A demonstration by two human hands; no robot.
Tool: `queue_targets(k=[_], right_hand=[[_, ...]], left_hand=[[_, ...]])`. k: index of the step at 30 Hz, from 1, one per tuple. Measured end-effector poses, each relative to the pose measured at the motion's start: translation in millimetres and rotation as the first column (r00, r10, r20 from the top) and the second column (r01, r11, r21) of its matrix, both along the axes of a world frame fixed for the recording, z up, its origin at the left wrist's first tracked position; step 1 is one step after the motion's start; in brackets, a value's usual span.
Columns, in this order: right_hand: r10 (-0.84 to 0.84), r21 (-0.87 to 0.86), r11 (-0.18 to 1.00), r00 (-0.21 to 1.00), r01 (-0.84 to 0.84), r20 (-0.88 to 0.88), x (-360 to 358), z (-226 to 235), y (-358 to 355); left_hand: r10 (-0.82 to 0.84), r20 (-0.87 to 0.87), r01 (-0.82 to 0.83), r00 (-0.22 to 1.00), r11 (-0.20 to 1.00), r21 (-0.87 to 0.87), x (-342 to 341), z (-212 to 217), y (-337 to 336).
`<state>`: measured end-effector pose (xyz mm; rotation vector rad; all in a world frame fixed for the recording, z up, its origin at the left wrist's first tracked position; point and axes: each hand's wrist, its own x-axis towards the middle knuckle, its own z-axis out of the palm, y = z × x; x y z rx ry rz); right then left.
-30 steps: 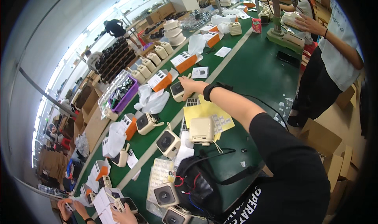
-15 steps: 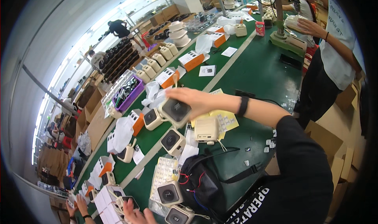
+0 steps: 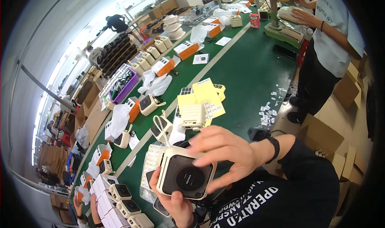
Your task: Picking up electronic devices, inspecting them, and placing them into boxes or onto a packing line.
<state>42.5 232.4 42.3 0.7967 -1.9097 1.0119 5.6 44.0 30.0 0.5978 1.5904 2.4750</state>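
Note:
A cream portable speaker (image 3: 187, 180) with a dark square grille and a loop strap is held up close to me. My left hand (image 3: 176, 204) grips it from the lower left, its thumb on the front edge. My right hand (image 3: 230, 152) is at the speaker's right side, slightly blurred, with its fingers spread around the upper corner; whether they touch it I cannot tell. Beyond, a cream speaker (image 3: 192, 115) rests by yellow sticker sheets (image 3: 206, 93). Another speaker (image 3: 161, 128) stands just behind the held one, partly hidden by its strap.
Orange-and-white boxes (image 3: 164, 66) and white plastic bags (image 3: 120, 121) line the green table. A purple bin (image 3: 126, 87) of dark parts sits at the left edge. White boxes (image 3: 105, 202) and more speakers are at lower left, near another person's hands. A person stands by a green press (image 3: 284, 35).
The speaker that my right hand held over the table is now close to me in my left hand. My right hand has come nearer and its fingers have spread.

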Motion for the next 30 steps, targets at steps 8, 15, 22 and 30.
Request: queue_targets(k=[8,15,22,30], right_hand=[[-0.068,-0.170,0.984,0.995,0.056,-0.067,15,-16,-20],[-0.180,-0.160,0.976,0.962,0.148,-0.206,13,-24,-26],[-0.152,-0.266,0.957,0.981,0.115,-0.123,13,-21,-32],[-0.031,-0.435,0.899,0.998,0.050,0.051,15,-8,-29]], left_hand=[[0.156,-0.272,-0.197,0.950,0.972,-0.130,18,-1,12],[0.242,-0.364,-0.325,0.899,0.928,-0.185,21,-4,12],[0.263,-0.412,-0.381,0.872,0.893,-0.238,21,-7,9],[0.270,-0.432,-0.395,0.861,0.889,-0.231,21,-9,9]])
